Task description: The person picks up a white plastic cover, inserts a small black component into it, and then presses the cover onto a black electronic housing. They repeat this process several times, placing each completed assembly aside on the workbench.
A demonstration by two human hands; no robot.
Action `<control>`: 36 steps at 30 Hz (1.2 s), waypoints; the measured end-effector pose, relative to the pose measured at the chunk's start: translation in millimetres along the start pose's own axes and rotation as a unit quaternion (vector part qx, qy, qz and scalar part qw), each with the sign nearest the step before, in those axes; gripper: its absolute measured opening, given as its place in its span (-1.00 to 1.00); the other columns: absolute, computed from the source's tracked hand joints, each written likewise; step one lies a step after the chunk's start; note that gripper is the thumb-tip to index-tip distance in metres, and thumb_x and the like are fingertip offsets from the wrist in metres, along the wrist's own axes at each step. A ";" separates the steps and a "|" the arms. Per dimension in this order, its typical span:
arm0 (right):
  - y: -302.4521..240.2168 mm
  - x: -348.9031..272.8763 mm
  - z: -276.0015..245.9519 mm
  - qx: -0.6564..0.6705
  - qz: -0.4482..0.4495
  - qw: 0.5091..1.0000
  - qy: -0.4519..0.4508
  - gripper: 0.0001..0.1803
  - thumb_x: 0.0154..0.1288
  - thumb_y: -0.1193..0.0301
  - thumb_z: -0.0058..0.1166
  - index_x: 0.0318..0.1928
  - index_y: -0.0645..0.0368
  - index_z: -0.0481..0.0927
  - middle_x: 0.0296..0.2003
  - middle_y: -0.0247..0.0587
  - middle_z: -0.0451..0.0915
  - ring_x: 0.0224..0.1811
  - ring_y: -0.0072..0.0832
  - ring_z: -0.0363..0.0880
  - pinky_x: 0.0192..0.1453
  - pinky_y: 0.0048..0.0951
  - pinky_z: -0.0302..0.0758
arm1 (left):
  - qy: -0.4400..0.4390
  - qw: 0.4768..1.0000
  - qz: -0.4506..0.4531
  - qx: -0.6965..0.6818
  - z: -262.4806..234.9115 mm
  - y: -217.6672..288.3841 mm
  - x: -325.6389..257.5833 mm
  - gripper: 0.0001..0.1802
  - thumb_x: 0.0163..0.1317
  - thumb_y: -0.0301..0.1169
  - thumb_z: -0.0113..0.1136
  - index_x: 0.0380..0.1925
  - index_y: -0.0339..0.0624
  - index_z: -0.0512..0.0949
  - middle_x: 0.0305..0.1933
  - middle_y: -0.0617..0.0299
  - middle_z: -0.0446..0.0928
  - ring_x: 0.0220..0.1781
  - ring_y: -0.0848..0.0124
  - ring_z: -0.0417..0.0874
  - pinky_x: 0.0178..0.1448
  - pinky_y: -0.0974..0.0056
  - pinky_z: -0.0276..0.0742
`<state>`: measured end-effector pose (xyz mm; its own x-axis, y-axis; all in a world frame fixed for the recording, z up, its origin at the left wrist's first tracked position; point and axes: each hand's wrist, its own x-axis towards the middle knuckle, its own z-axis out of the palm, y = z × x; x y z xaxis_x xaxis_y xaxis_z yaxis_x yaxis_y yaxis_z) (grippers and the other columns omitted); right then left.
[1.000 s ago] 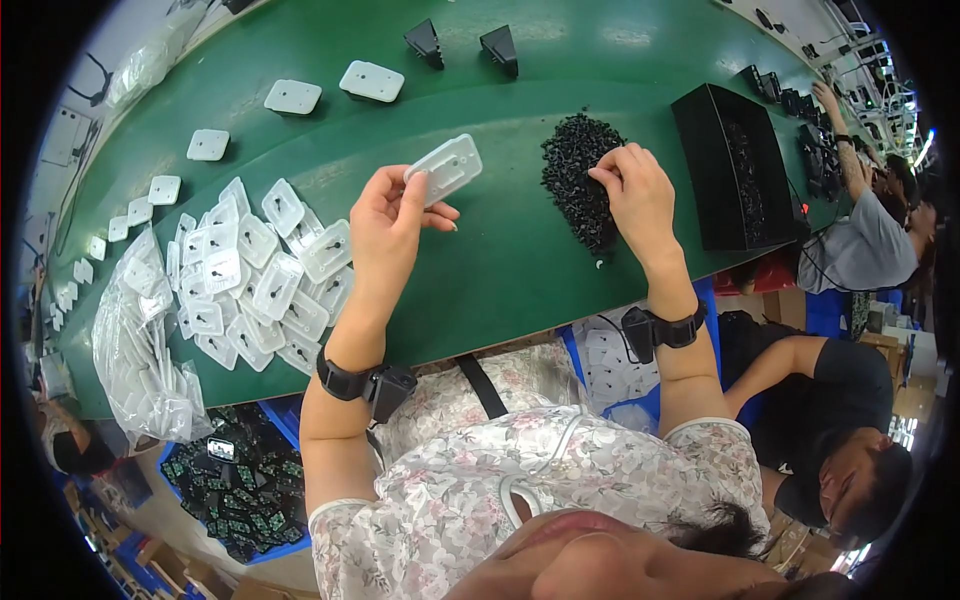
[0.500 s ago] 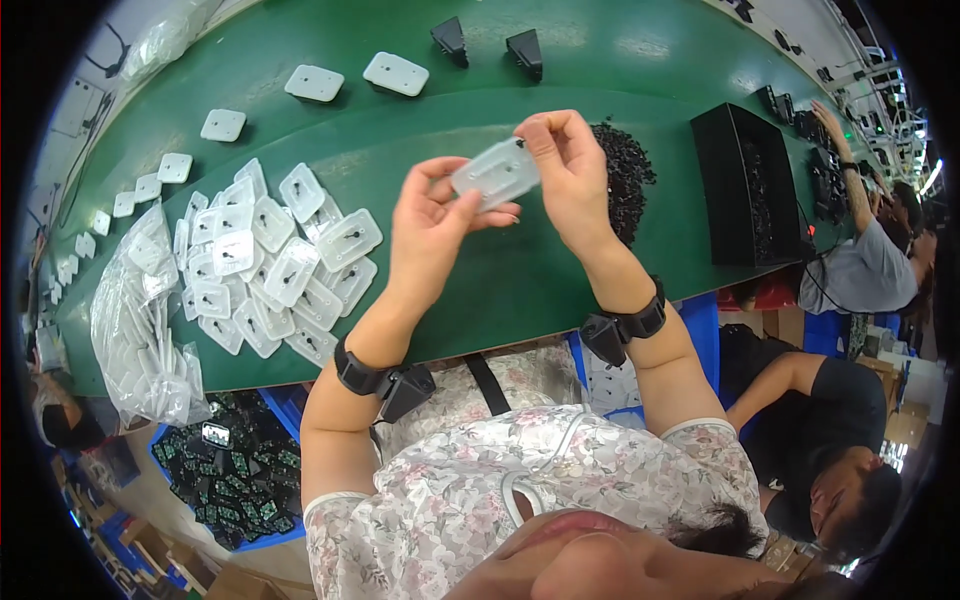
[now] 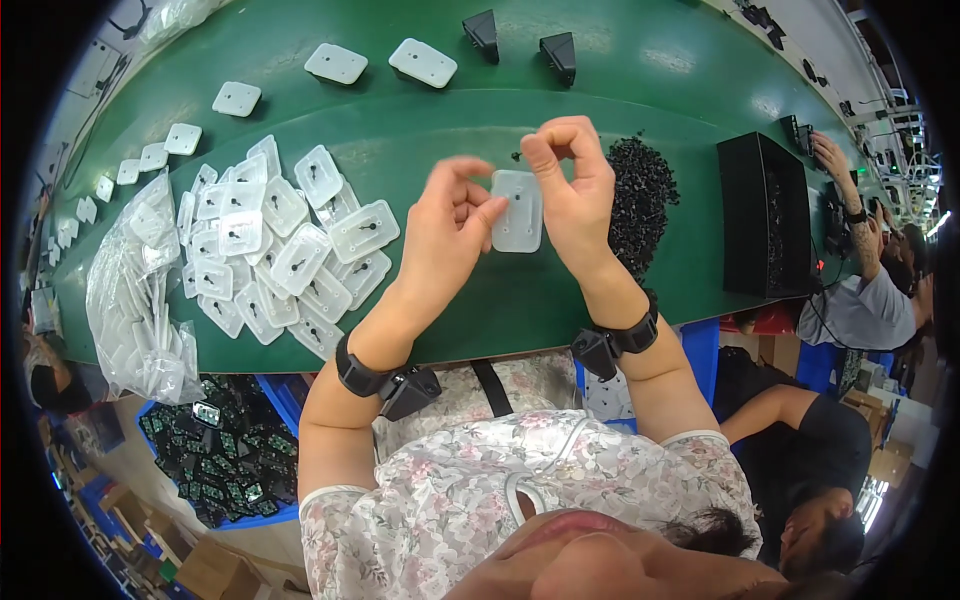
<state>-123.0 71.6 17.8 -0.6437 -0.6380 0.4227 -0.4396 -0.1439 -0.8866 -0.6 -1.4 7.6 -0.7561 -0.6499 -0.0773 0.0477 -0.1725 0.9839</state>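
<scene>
A translucent white plastic cover (image 3: 520, 228) stands nearly upright between my hands, a dark hole in its upper half. My left hand (image 3: 447, 228) grips its left edge with the thumb in front. At the cover's right side is my right hand (image 3: 580, 190), thumb and forefinger pinched together above its top corner; what they hold, if anything, is hidden. A small black part (image 3: 516, 156) shows just left of those fingertips, and I cannot tell whether it touches them. To the left lies a pile of similar covers (image 3: 300, 258), many bearing a black piece.
Right of my hands is a heap of small black parts (image 3: 642, 200), then a black box (image 3: 738, 215). White covers (image 3: 423, 63) and black housings (image 3: 558, 58) line the far side. A clear plastic bag (image 3: 140, 300) lies left; a blue bin (image 3: 283, 400) of circuit boards sits below. Co-workers are at right.
The cover has turned from a slant to nearly upright and moved slightly right and down. My right fingertips have come away from its top edge. The view has shifted a little.
</scene>
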 end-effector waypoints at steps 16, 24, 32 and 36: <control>-6.4 -4.9 -5.0 -0.106 -0.045 0.989 -0.095 -0.88 0.17 0.45 0.19 -0.38 0.22 0.53 -0.44 -0.31 0.45 -0.45 -0.55 0.36 -0.41 -0.56 0.30 | 0.078 0.974 0.155 0.144 0.9 -9.3 2.4 -0.93 0.15 -0.63 0.15 -0.35 -0.29 0.52 -0.49 0.21 0.44 -0.67 0.54 0.43 -0.61 0.44 0.29; -10.2 -0.1 -11.9 -0.171 -0.105 0.973 -0.115 -0.89 0.05 0.59 0.19 -0.40 0.23 0.53 -0.45 -0.27 0.49 -0.47 -0.49 0.39 -0.46 -0.52 0.31 | 0.089 0.993 0.071 -0.025 3.6 -2.2 4.6 -0.73 0.23 -0.63 0.05 -0.06 -0.37 0.36 -0.36 0.16 0.51 -0.40 0.41 0.63 -0.34 0.38 0.61; -4.5 -2.4 -8.5 -0.219 -0.101 0.967 -0.089 -0.89 0.03 0.60 0.19 -0.42 0.20 0.52 -0.48 -0.30 0.48 -0.55 -0.54 0.35 -0.52 -0.56 0.28 | 0.019 0.992 0.011 -0.121 -2.5 -6.6 6.3 -0.80 0.29 -0.60 -0.01 -0.11 -0.46 0.35 -0.13 -0.03 0.54 -0.15 0.29 0.66 -0.05 0.33 0.61; -5.2 -3.1 -7.0 -0.201 -0.091 0.972 -0.076 -0.89 0.03 0.59 0.20 -0.42 0.20 0.52 -0.49 -0.30 0.47 -0.57 -0.56 0.34 -0.53 -0.57 0.27 | 0.027 0.990 0.031 -0.136 -0.1 -8.9 5.9 -0.83 0.28 -0.60 0.01 -0.15 -0.44 0.36 -0.15 0.03 0.54 -0.13 0.31 0.65 -0.03 0.35 0.59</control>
<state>-123.1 79.6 22.5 -0.4466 -0.7379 0.5061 -0.7663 0.0233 -0.6421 -5.4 -3.8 -1.7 -0.7106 -0.7028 -0.0338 0.2722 -0.3190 0.9078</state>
